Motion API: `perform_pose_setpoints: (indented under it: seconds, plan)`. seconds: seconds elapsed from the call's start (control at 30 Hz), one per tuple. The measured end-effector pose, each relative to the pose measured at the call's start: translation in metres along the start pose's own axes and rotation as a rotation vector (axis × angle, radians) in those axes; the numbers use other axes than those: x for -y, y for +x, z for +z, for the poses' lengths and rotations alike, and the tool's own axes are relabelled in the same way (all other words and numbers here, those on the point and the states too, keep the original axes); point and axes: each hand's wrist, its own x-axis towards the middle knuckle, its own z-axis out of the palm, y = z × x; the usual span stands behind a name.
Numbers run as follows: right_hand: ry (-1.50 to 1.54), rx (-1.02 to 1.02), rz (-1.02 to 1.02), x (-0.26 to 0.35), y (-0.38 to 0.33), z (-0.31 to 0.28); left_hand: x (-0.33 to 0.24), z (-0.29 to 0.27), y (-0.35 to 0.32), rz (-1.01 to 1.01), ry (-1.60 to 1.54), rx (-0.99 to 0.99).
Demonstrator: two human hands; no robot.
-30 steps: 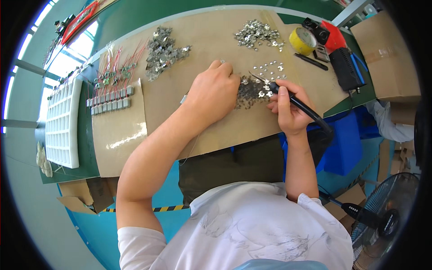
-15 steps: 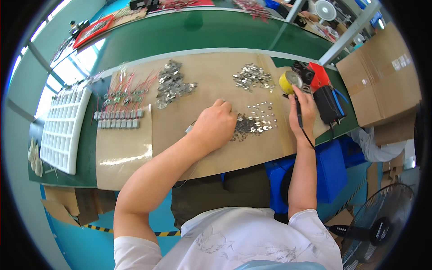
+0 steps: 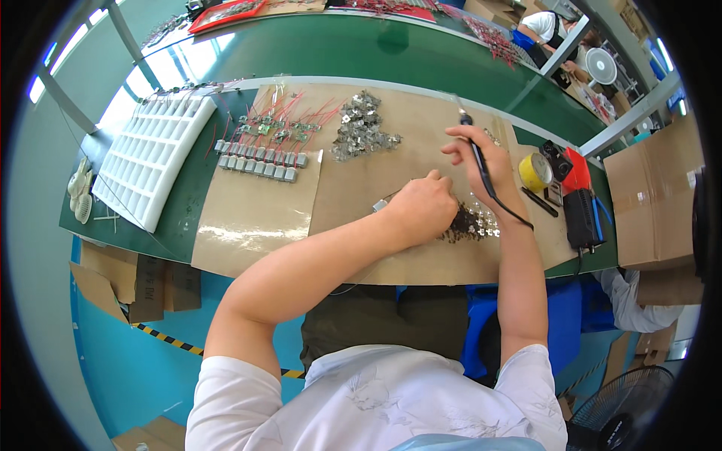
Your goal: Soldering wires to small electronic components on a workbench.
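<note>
My left hand (image 3: 425, 210) is closed low over the brown sheet, its fingertips pressed together; whatever they hold is hidden. A small pale grey block (image 3: 380, 204) shows beside that hand. Just right of its fingers lies a heap of small dark and shiny metal parts (image 3: 475, 222), partly covered by my right forearm. My right hand (image 3: 483, 161) is raised above the sheet and grips a black soldering iron (image 3: 478, 158), its tip pointing up and away from me. The cord runs back along my wrist. Behind this hand another metal heap (image 3: 492, 137) is mostly hidden.
Grey blocks with red wires (image 3: 259, 161) stand in rows at left, near a white compartment tray (image 3: 154, 161). Metal plates (image 3: 365, 129) are heaped farther back. At right are a yellow round container (image 3: 535, 171), a black box (image 3: 583, 219) and a cardboard carton (image 3: 653, 203).
My right hand has left the yellow container and moved left with the soldering iron, its tip now raised. My left hand stays closed by the small parts. The whole view has shifted.
</note>
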Motion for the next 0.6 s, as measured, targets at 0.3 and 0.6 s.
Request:
perform_pose_setpoints:
  seconds: [0.3,0.6]
  plan:
    - [-0.064,0.201,-0.101,-0.020,0.063,0.052,0.003,0.000,0.000,-0.027,-0.022,0.037]
    - [-0.191,0.230,-0.311,-0.042,0.072,0.059,-0.003,0.002,0.006,0.030,-0.029,-0.006]
